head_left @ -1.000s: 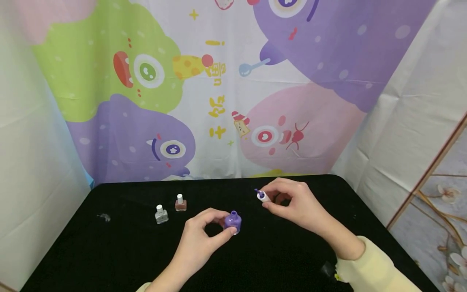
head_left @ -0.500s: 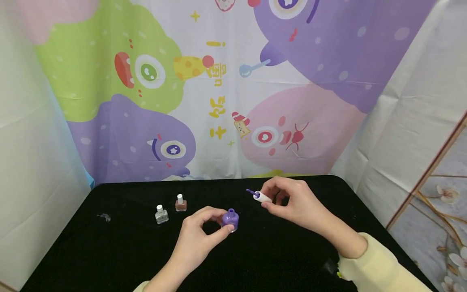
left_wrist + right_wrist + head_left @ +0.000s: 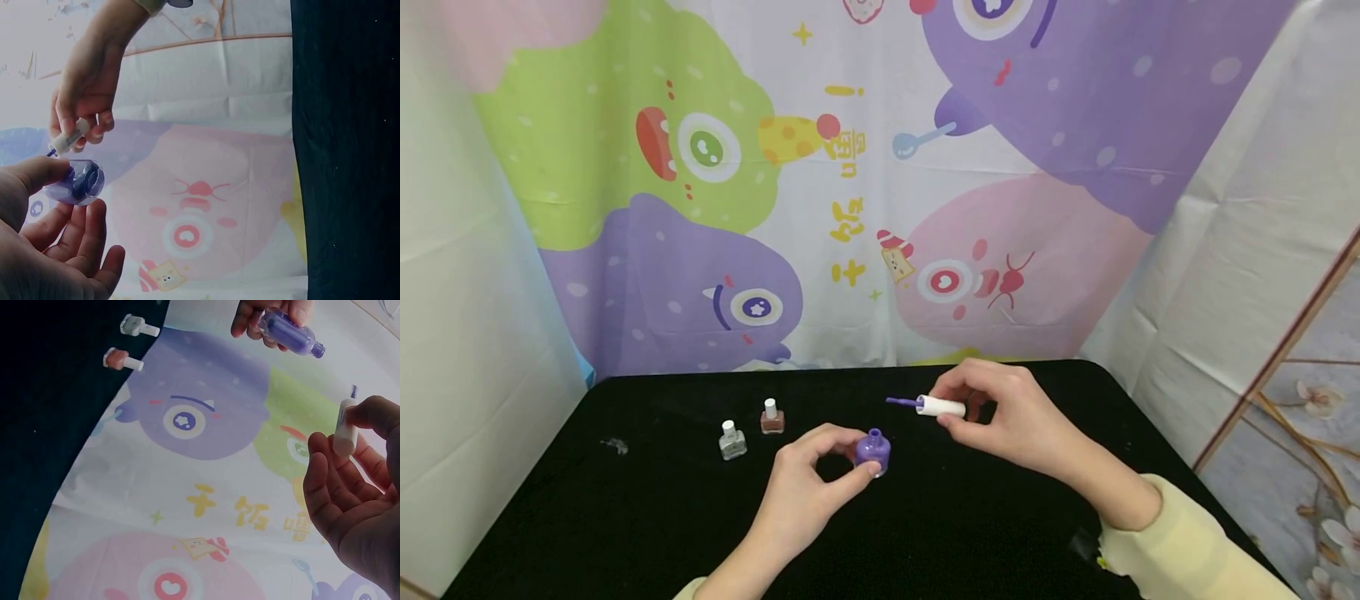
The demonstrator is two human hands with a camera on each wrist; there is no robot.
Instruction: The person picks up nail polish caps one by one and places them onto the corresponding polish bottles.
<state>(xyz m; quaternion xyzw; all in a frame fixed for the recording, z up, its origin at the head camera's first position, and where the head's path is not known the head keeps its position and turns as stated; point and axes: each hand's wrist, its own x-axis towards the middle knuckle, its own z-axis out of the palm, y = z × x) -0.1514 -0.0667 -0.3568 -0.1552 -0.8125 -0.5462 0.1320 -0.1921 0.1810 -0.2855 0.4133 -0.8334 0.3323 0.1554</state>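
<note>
Between thumb and fingers, my left hand (image 3: pixel 811 471) holds an uncapped purple nail polish bottle (image 3: pixel 872 452) upright, its neck uncovered. My right hand (image 3: pixel 1007 412) pinches the white nail polish cap (image 3: pixel 942 407), whose purple-coated brush (image 3: pixel 901 402) points left, above and to the right of the bottle. Cap and bottle are apart. The left wrist view shows the bottle (image 3: pixel 78 182) in my left fingers with the cap (image 3: pixel 70 137) beyond it. In the right wrist view the cap (image 3: pixel 345 431) sits between my right thumb and fingers.
A clear or grey nail polish bottle (image 3: pixel 732 442) and a brownish-pink one (image 3: pixel 771 417), both white-capped, stand on the black tabletop (image 3: pixel 647 500) to the left. A small transparent scrap (image 3: pixel 614 447) lies farther left. A dark object (image 3: pixel 1082 546) is near the right sleeve. A cartoon curtain (image 3: pixel 850 317) hangs behind.
My right hand has turned the cap so its brush swings from facing the camera to pointing left. My left hand has shifted slightly left and up with the bottle.
</note>
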